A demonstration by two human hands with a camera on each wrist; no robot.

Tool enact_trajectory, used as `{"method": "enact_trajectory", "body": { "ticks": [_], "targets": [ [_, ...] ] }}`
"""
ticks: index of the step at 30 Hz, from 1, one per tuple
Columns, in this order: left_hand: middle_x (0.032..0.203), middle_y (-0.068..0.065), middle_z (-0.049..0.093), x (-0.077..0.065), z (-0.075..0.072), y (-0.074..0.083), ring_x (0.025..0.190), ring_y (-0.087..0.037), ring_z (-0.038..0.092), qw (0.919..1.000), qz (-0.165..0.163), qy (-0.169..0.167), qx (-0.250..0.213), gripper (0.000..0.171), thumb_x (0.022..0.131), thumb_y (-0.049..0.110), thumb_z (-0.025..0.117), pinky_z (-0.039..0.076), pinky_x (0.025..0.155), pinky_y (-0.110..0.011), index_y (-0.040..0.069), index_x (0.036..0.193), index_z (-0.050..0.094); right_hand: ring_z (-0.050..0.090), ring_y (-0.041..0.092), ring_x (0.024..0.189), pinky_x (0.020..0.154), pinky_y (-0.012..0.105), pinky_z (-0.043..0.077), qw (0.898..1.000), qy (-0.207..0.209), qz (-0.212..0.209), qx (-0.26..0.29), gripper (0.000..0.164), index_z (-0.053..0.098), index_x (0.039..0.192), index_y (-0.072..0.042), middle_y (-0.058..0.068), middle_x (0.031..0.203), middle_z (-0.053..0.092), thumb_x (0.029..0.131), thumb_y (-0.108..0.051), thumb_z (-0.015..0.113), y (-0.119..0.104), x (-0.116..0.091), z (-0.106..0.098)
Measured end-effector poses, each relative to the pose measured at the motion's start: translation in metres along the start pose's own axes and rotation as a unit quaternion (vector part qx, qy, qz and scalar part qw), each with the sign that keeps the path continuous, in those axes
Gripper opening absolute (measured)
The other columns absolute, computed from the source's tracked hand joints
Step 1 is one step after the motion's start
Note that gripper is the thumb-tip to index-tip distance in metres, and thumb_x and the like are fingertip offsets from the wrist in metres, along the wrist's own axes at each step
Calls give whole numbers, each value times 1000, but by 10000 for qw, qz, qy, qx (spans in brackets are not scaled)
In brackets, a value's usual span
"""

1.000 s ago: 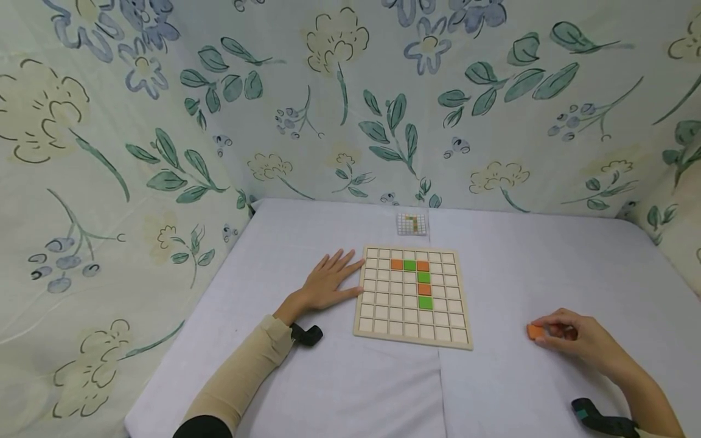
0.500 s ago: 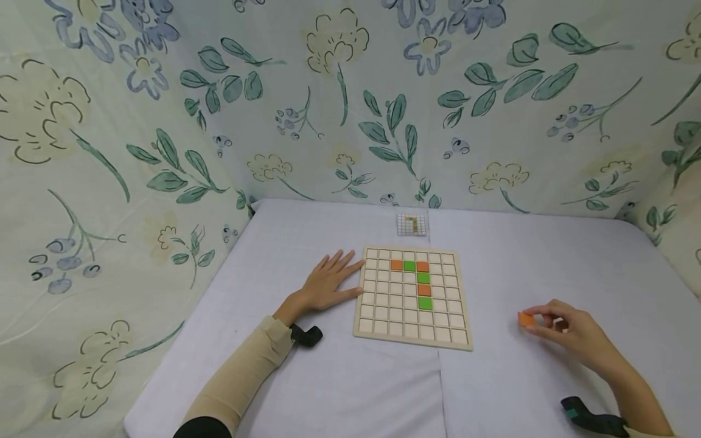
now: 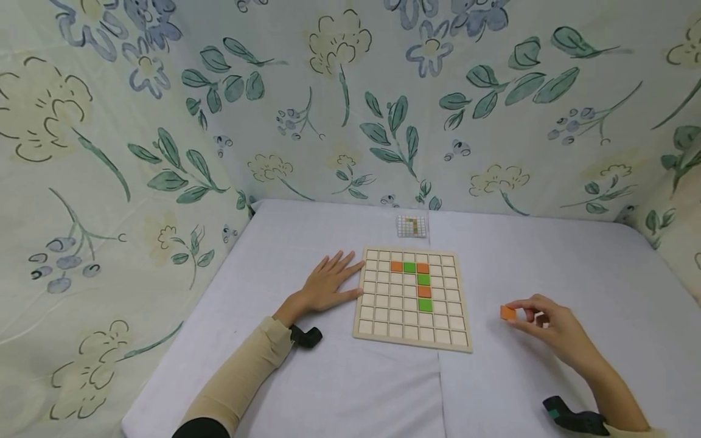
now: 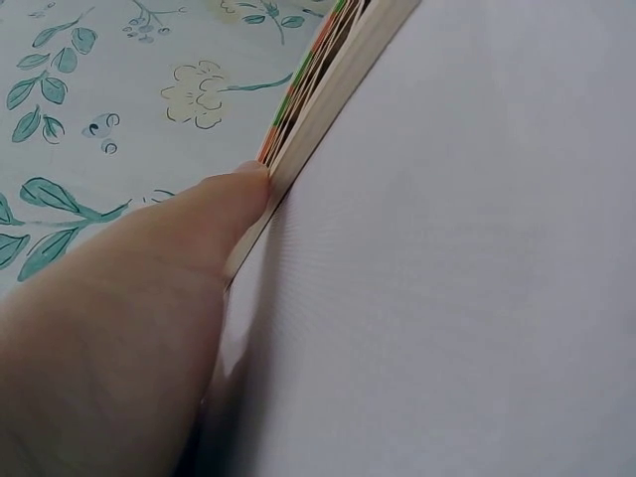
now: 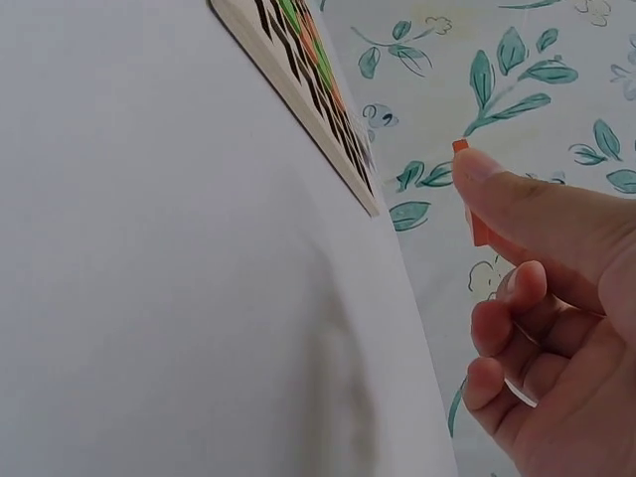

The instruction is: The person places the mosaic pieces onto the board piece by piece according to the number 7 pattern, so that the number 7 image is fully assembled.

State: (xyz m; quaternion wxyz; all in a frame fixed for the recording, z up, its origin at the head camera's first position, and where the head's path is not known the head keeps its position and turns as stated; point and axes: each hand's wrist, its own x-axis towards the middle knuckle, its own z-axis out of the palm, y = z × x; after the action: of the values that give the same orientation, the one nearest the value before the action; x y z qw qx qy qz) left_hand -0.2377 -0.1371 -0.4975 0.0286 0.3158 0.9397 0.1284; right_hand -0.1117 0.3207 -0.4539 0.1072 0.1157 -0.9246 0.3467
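A square wooden grid board (image 3: 412,345) lies mid-table, with an orange and green run of tiles (image 3: 424,292) going across near the top and then down. My left hand (image 3: 327,283) lies spread on the cloth, thumb and a fingertip touching the board's left edge; the left wrist view shows the thumb (image 4: 229,204) against its side. To the right of the board, my right hand (image 3: 547,319) pinches an orange square tile (image 3: 508,312) between thumb and forefinger. In the right wrist view the tile (image 5: 478,229) shows edge-on behind the thumb, with the other fingers curled below.
A small card (image 3: 411,225) printed with a coloured grid lies behind the board. White cloth (image 3: 339,389) covers the table. Flower-patterned fabric (image 3: 328,109) hangs along the back and sides. Each wrist wears a black device (image 3: 575,417).
My right hand has moved left and slightly away from me, bringing the pinched orange tile closer to the board. The left hand stays at the board's edge.
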Motion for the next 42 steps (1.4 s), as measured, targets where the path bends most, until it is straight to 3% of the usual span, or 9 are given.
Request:
{"method": "enact_trajectory", "body": {
  "ticks": [14,21,30,42],
  "targets": [
    [167,-1,7,1,0,1,152,-28,0,9998,-115,-144,75,75,98,70,33,-2,120,-49,31,161,17,42,15,71,56,23,36,9999,-9,141,89,29,74,105,-3,2,77,47,78,-3,84,-23,11,21],
    [167,-4,9,1,-3,3,152,-30,1,9999,-81,-132,74,75,99,68,35,0,120,-51,29,161,18,43,15,71,56,21,38,9998,-5,11,223,27,74,103,-3,1,76,47,78,-2,84,-30,16,29],
    [167,-3,8,1,-2,2,152,-29,0,9998,-130,-146,37,75,98,67,35,-1,120,-49,29,161,18,43,17,70,56,23,38,9989,-245,11,407,27,74,104,-3,2,75,46,79,-3,83,-41,24,41],
    [167,-1,7,3,3,-3,153,-28,1,9999,-65,-46,72,75,98,69,34,-2,120,-48,31,161,17,44,19,70,57,23,37,9949,-539,-286,805,26,75,103,-4,1,75,47,79,-7,84,-55,36,57]
  ]
}}
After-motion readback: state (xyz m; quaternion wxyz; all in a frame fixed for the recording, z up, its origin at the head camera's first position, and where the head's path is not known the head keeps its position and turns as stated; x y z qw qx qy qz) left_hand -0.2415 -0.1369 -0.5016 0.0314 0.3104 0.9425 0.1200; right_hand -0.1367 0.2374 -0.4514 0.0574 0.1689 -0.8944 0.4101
